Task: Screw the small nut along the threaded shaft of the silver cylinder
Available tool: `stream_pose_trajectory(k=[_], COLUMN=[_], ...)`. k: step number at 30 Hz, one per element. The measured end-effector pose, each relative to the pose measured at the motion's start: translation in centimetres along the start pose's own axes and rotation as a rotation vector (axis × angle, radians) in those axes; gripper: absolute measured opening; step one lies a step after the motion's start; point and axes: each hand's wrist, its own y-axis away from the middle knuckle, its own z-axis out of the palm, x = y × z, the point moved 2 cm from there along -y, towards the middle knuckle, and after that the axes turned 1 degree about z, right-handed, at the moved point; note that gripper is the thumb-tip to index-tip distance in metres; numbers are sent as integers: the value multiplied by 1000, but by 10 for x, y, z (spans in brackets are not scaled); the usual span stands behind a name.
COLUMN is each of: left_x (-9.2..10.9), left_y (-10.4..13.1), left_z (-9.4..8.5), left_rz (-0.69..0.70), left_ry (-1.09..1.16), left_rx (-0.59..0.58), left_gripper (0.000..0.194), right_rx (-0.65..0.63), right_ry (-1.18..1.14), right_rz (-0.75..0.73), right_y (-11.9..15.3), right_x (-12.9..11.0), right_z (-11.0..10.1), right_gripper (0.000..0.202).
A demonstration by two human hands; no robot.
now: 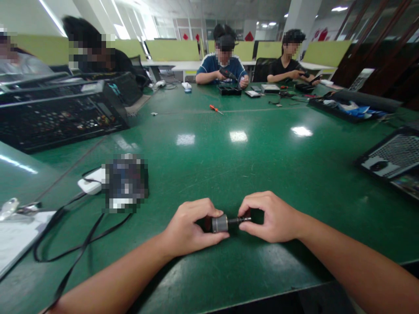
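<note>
A dark grey cylindrical piece with a thin shaft [220,223] lies sideways between my hands, low over the green table [255,165]. My left hand [192,226] is closed around the thick cylinder, thumb and fingers on opposite sides. From its right end a narrow black shaft sticks out, ending in a shiny metal tip. That tip is pinched between the thumb and finger of my right hand [273,216]. My left fingers hide the cylinder's left end, and its exact kind cannot be told.
A lanyard [90,235] with a blurred badge lies left, near a clipboard [22,235]. Black computer cases stand at far left [59,115] and right [393,157]. An orange screwdriver [214,108] lies farther back. Across the table, people sit; two hold tools.
</note>
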Motion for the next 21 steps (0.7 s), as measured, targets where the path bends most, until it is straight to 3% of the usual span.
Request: stream_pose_trajectory(k=[21], left_x=[1], left_y=[0], left_z=[-3], left_rz=[-6], left_ry=[-14], left_rx=[4], left_gripper=[34], right_rx=[-15], right_ry=[77], right_rz=[-7], right_y=[2], right_x=[2], right_z=[-9], right_gripper=[10])
